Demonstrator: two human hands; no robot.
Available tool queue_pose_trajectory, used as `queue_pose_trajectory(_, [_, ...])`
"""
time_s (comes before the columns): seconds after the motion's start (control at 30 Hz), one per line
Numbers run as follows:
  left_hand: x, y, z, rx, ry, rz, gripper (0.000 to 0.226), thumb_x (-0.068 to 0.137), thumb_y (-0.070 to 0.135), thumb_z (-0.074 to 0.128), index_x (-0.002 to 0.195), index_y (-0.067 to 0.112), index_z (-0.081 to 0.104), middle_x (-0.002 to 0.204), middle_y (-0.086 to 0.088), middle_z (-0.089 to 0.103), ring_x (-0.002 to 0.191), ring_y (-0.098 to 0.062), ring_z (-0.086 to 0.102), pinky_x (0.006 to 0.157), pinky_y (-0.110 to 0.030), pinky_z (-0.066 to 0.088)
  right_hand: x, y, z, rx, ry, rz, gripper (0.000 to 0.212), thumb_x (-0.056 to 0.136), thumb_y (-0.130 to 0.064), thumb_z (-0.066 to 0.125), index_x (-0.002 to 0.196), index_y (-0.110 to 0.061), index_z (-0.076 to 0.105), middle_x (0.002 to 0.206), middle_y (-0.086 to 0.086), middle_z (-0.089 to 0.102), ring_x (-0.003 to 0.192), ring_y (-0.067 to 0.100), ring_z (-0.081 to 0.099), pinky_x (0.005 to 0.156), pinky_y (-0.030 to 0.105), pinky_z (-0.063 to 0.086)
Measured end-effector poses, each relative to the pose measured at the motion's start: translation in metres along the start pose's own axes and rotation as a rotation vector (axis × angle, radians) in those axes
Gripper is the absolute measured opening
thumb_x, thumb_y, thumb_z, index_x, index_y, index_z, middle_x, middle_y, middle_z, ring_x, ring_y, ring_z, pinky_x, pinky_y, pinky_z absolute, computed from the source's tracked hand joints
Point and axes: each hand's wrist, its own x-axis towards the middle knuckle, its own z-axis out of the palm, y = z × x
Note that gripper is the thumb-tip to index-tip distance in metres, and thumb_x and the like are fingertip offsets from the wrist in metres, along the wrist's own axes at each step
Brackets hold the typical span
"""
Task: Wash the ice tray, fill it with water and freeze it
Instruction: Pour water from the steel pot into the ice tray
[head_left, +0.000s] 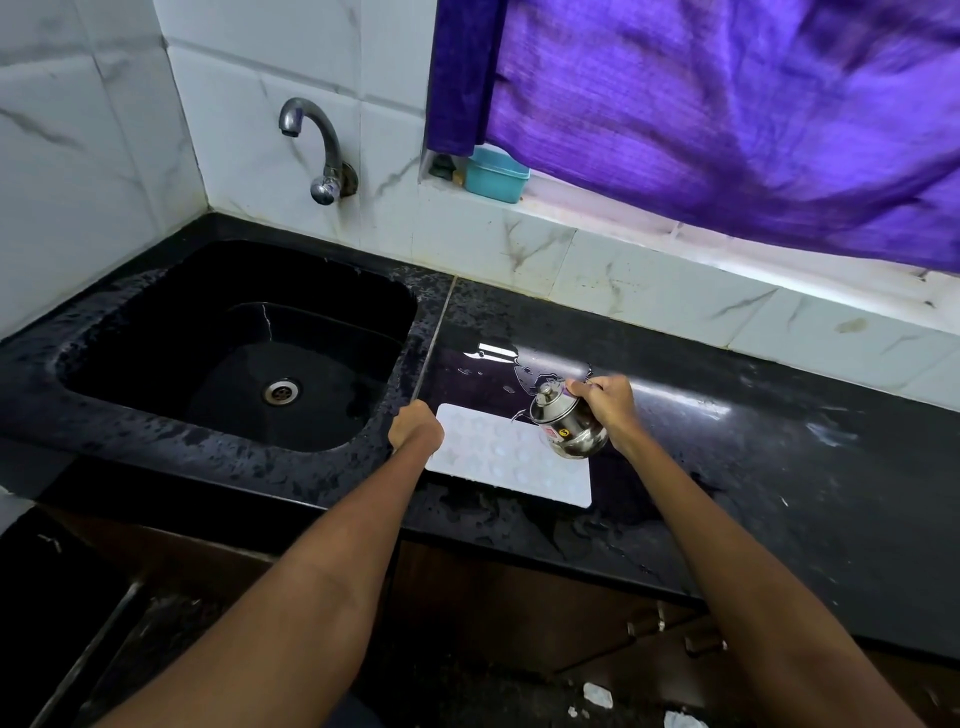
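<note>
A white ice tray (511, 460) with round hollows lies flat on the wet black counter (753, 441), just right of the sink. My left hand (414, 426) grips the tray's left end. My right hand (608, 408) holds a small steel spouted pot (566, 423) by its handle, tilted to the left over the tray's far right part. The pot's thin spout points down at the tray. Whether water is running from it is too fine to see.
A black sink (239, 343) with a steel drain sits at left, under a wall tap (322, 150). A teal box (496, 174) stands on the window ledge below a purple curtain (727, 104). Water puddles lie on the counter behind the tray.
</note>
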Motion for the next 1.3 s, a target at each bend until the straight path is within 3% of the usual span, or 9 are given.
queue_pose_trajectory(0.47, [0.003, -0.002, 0.004, 0.025, -0.004, 0.006, 0.042, 0.093, 0.011, 0.058, 0.132, 0.001, 0.048, 0.136, -0.016, 0.053, 0.125, -0.031, 0.054, 0.097, -0.037, 0.048, -0.004, 0.001, 0.001, 0.077, 0.015, 0.027, 0.047, 0.076, -0.019, 0.073, 0.045, -0.016, 0.038, 0.05, 0.004, 0.038, 0.05, 0.015, 0.033, 0.049, 0.029, 0.023])
queue_pose_trajectory(0.57, [0.004, -0.001, 0.003, 0.021, -0.001, 0.006, 0.041, 0.093, 0.01, 0.058, 0.132, 0.002, 0.048, 0.136, -0.016, 0.053, 0.125, -0.03, 0.054, 0.097, -0.037, 0.048, -0.008, -0.004, -0.006, 0.219, 0.036, 0.083, 0.038, 0.079, -0.013, 0.07, 0.049, -0.015, 0.046, 0.045, -0.002, 0.049, 0.048, 0.012, 0.042, 0.044, 0.023, 0.032])
queue_pose_trajectory(0.63, [0.004, -0.001, 0.003, 0.027, -0.004, 0.01, 0.041, 0.093, 0.009, 0.059, 0.131, 0.001, 0.048, 0.135, -0.016, 0.054, 0.124, -0.03, 0.054, 0.096, -0.037, 0.048, -0.01, -0.011, -0.011, 0.29, 0.039, 0.095, 0.031, 0.081, -0.011, 0.068, 0.054, -0.013, 0.052, 0.052, -0.002, 0.055, 0.047, 0.008, 0.049, 0.042, 0.017, 0.038])
queue_pose_trajectory(0.7, [0.004, -0.002, 0.003, 0.031, -0.004, 0.005, 0.041, 0.092, 0.008, 0.059, 0.131, 0.001, 0.049, 0.135, -0.016, 0.055, 0.124, -0.03, 0.055, 0.096, -0.037, 0.049, -0.01, -0.015, -0.015, 0.304, 0.046, 0.095, 0.027, 0.08, -0.012, 0.069, 0.057, -0.012, 0.055, 0.058, 0.0, 0.058, 0.05, 0.009, 0.052, 0.047, 0.019, 0.041])
queue_pose_trajectory(0.83, [0.005, 0.0, 0.004, 0.032, -0.005, -0.002, 0.042, 0.092, 0.009, 0.06, 0.132, 0.001, 0.049, 0.135, -0.016, 0.055, 0.124, -0.03, 0.055, 0.096, -0.038, 0.049, -0.009, -0.013, -0.021, 0.228, 0.06, 0.072, 0.04, 0.081, -0.011, 0.068, 0.048, -0.015, 0.046, 0.034, -0.012, 0.05, 0.047, 0.009, 0.044, 0.038, 0.014, 0.033])
queue_pose_trajectory(0.9, [0.006, 0.0, 0.004, 0.036, -0.003, -0.002, 0.042, 0.093, 0.009, 0.059, 0.132, 0.001, 0.049, 0.135, -0.016, 0.055, 0.124, -0.03, 0.055, 0.097, -0.038, 0.048, -0.01, -0.008, -0.022, 0.18, 0.064, 0.06, 0.041, 0.08, -0.011, 0.068, 0.047, -0.014, 0.045, 0.039, -0.007, 0.049, 0.047, 0.011, 0.043, 0.037, 0.014, 0.032])
queue_pose_trajectory(1.03, [0.006, 0.0, 0.004, 0.041, -0.003, -0.008, 0.042, 0.093, 0.009, 0.059, 0.133, 0.001, 0.048, 0.135, -0.017, 0.055, 0.123, -0.031, 0.056, 0.096, -0.038, 0.049, -0.012, 0.0, -0.02, 0.063, 0.066, 0.052, 0.043, 0.076, -0.02, 0.073, 0.046, -0.017, 0.043, 0.05, 0.002, 0.045, 0.051, 0.016, 0.04, 0.053, 0.028, 0.03])
queue_pose_trajectory(1.3, [0.005, 0.0, 0.005, 0.036, 0.005, 0.003, 0.044, 0.092, 0.01, 0.06, 0.133, 0.001, 0.048, 0.135, -0.017, 0.055, 0.123, -0.03, 0.056, 0.095, -0.038, 0.049, -0.023, -0.004, -0.022, -0.087, 0.068, 0.031, 0.053, 0.079, -0.026, 0.07, 0.044, -0.017, 0.032, 0.046, -0.001, 0.032, 0.046, 0.013, 0.029, 0.048, 0.028, 0.02])
